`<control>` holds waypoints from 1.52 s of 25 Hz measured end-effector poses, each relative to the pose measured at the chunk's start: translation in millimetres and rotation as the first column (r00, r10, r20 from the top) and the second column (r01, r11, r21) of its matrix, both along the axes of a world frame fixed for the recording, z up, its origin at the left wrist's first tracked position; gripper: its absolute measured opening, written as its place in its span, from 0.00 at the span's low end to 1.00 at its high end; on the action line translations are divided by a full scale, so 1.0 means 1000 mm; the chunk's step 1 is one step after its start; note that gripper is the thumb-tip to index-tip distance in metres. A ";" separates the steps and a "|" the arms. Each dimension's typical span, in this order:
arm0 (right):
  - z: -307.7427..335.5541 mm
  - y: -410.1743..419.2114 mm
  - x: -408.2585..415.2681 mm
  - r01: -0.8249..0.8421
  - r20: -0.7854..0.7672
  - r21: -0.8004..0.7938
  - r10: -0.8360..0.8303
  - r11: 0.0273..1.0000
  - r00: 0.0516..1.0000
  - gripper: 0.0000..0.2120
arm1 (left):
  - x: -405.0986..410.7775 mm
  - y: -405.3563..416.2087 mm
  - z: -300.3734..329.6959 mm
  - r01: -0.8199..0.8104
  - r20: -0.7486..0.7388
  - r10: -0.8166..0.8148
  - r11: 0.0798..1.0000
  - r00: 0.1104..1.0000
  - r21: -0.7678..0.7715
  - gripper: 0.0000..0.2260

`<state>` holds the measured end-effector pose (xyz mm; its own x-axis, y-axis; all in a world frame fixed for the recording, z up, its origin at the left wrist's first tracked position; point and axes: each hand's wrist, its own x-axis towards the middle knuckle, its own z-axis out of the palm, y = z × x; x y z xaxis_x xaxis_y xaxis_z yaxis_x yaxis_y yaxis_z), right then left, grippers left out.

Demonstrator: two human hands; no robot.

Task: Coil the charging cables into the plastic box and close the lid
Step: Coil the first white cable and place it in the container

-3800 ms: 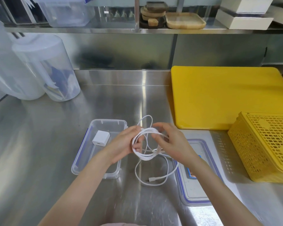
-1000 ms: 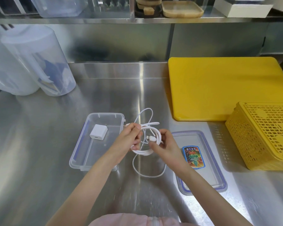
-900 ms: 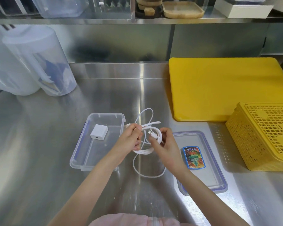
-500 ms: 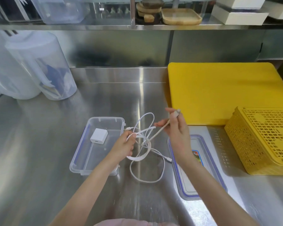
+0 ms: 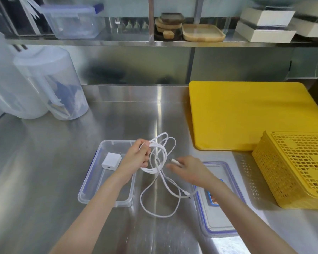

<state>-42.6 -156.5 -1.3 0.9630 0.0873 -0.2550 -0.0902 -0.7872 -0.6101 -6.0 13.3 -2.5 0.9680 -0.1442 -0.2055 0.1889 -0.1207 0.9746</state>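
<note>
On the steel tabletop (image 5: pixel 44 180) the left hand (image 5: pixel 137 158) is clenched around a bunch of loops of the white charging cable (image 5: pixel 159 162), gathered just above the right rim of the open plastic box (image 5: pixel 88 184); its fingers wrap the strands, so how many loops they pinch cannot be counted. The right hand (image 5: pixel 189 168) grips one plug end of the cable between thumb and fingertips, the connector (image 5: pixel 173 160) poking out to the left, though motion blur softens the fingertips and the plug type is hard to make out. From the held bundle the rest of the cable hangs down and lies on the tabletop in one wide loose loop, and a second plug end (image 5: pixel 186 193) rests just at the left edge of the lid (image 5: pixel 218 222). The lid lies flat to the right of the box, partly covered by the right forearm, which also hides most of its blue label (image 5: pixel 212 198). Inside the box sits a white charger block (image 5: pixel 111 160), near the far end; the left wrist crosses over the box's right wall. A yellow cutting board (image 5: pixel 242 116) lies behind, and a yellow perforated basket (image 5: pixel 297 167), cut off by the right edge, stands upside down beside the lid.
</note>
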 end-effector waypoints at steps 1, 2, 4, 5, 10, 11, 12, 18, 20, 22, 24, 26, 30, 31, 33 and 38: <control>-0.005 0.003 -0.002 0.017 -0.016 0.049 -0.017 0.999 1.000 0.20 | -0.001 0.000 0.001 0.003 0.004 -0.003 1.000 1.000 -0.008 0.11; -0.010 0.007 -0.002 0.045 -0.014 0.092 -0.044 0.995 0.999 0.20 | -0.002 -0.002 0.002 0.007 0.004 -0.007 1.000 1.000 -0.012 0.11; -0.017 0.013 -0.001 0.086 -0.013 0.118 -0.085 0.989 0.996 0.20 | -0.005 -0.006 0.002 0.016 -0.001 -0.017 0.999 1.000 -0.032 0.10; -0.018 0.015 -0.001 0.084 -0.031 0.131 -0.081 0.988 0.996 0.18 | -0.006 -0.010 0.002 0.018 -0.003 -0.018 0.998 1.000 -0.056 0.10; -0.018 0.009 -0.008 0.057 -0.064 0.285 -0.040 0.957 0.997 0.16 | 0.000 -0.011 -0.002 -0.051 0.011 0.052 0.994 0.999 -0.096 0.10; -0.015 0.005 -0.008 0.114 -0.048 0.357 -0.103 0.927 0.993 0.15 | 0.003 -0.007 -0.003 -0.084 0.002 0.085 0.993 0.996 -0.087 0.10; -0.014 -0.001 -0.006 0.213 -0.053 0.470 -0.214 0.857 0.975 0.14 | 0.005 -0.002 -0.005 -0.115 -0.009 0.114 0.991 0.993 -0.073 0.11; -0.002 -0.041 0.012 0.471 -0.405 0.881 -0.577 -0.038 0.710 0.14 | 0.011 0.011 -0.014 -0.141 -0.011 0.140 0.988 0.990 -0.069 0.11; 0.000 -0.045 0.015 0.417 -0.389 0.902 -0.635 -0.114 0.668 0.14 | 0.010 0.008 -0.015 -0.115 -0.009 0.115 0.992 0.993 -0.047 0.11; -0.001 -0.045 0.017 0.382 -0.379 0.912 -0.664 -0.149 0.645 0.14 | 0.009 0.004 -0.015 -0.112 -0.011 0.112 0.992 0.994 -0.059 0.11; -0.003 -0.045 0.018 0.415 -0.383 0.902 -0.657 -0.116 0.649 0.13 | 0.008 0.002 -0.015 -0.134 -0.033 0.130 0.982 0.991 -0.137 0.11; -0.009 -0.043 0.018 0.515 -0.358 0.855 -0.645 0.064 0.675 0.12 | 0.007 0.006 -0.016 -0.159 -0.097 0.137 0.947 0.986 -0.279 0.11; -0.018 -0.036 0.014 0.583 -0.118 0.591 -0.655 0.558 0.747 0.11 | 0.000 0.020 -0.016 -0.149 -0.255 0.025 0.865 0.967 -0.479 0.07; -0.021 -0.034 0.014 0.540 -0.024 0.526 -0.623 0.657 0.782 0.12 | -0.003 0.023 -0.014 -0.134 -0.287 -0.028 0.838 0.957 -0.528 0.06; -0.022 -0.027 0.012 0.450 0.099 0.465 -0.550 0.762 0.829 0.12 | -0.010 0.024 -0.013 -0.108 -0.336 -0.152 0.759 0.929 -0.642 0.05; -0.017 -0.021 0.011 0.381 0.209 0.488 -0.528 0.786 0.823 0.12 | -0.020 0.023 -0.016 -0.094 -0.342 -0.265 0.652 0.901 -0.752 0.10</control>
<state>-31.2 -177.8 -18.7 0.9333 -0.3579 0.0272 -0.1168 -0.3744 -0.9199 -26.1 35.8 -18.8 0.7992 -0.4967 -0.3385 0.5935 0.5635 0.5746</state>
